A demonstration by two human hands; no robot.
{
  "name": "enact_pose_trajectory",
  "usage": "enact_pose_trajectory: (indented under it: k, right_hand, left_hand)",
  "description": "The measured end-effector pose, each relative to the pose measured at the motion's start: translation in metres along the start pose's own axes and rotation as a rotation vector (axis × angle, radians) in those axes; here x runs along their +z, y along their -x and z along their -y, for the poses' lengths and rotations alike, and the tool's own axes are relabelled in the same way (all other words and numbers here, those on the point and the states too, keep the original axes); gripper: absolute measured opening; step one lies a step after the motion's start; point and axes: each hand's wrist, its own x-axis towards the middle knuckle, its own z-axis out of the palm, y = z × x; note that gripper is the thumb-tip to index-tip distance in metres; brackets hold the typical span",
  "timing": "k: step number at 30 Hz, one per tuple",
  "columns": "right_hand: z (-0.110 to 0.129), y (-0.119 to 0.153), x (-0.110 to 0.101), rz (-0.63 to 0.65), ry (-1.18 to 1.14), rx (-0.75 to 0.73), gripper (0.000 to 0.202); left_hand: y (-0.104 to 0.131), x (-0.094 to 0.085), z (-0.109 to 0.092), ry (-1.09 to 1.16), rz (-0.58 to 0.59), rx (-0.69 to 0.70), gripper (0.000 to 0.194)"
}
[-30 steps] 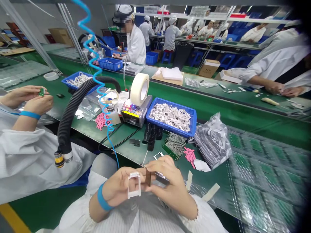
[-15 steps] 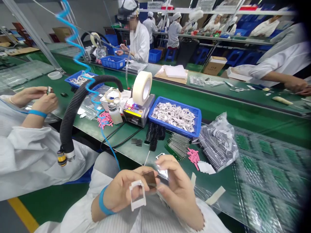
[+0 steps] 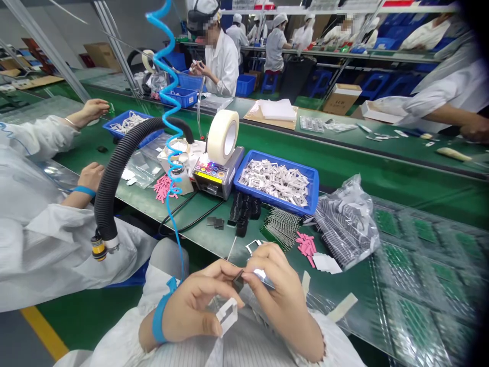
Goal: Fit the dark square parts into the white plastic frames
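Note:
My left hand (image 3: 187, 308) has its fingers closed on a small white plastic frame (image 3: 228, 317), tilted above my lap. My right hand (image 3: 280, 300) pinches the edge of a small dark glossy plate (image 3: 238, 280), which sits between both hands close to the left fingertips. Whether the left fingers also touch the plate, I cannot tell. Another white frame (image 3: 252, 247) lies on the bench just beyond my right fingers. More white frames fill a blue tray (image 3: 315, 189) farther back.
A tape dispenser (image 3: 216, 176) stands left of the tray. Pink strips (image 3: 306, 247), a bag of dark striped parts (image 3: 346, 224) and clear trays of green boards (image 3: 405, 275) lie to the right. A black hose (image 3: 105, 204) arches at left, beside a co-worker's hand (image 3: 91, 177).
The white frame has turned and tilted in my left hand. My right fingers have closed on the dark plate, which now shows nearly edge-on. The neighbour's hands have moved apart.

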Motion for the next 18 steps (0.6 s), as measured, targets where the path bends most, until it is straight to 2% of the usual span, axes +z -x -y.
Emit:
enact_pose_trajectory:
  k: [10, 18]
  right_hand:
    - [-0.007, 0.008, 0.005, 0.065, -0.078, 0.044, 0.011]
    - [-0.008, 0.012, 0.008, 0.017, -0.072, 0.089, 0.011]
  left_hand:
    - [-0.001, -0.004, 0.006, -0.028, 0.010, -0.017, 0.035]
    - [0.001, -0.006, 0.010, -0.019, 0.016, -0.031, 0.036]
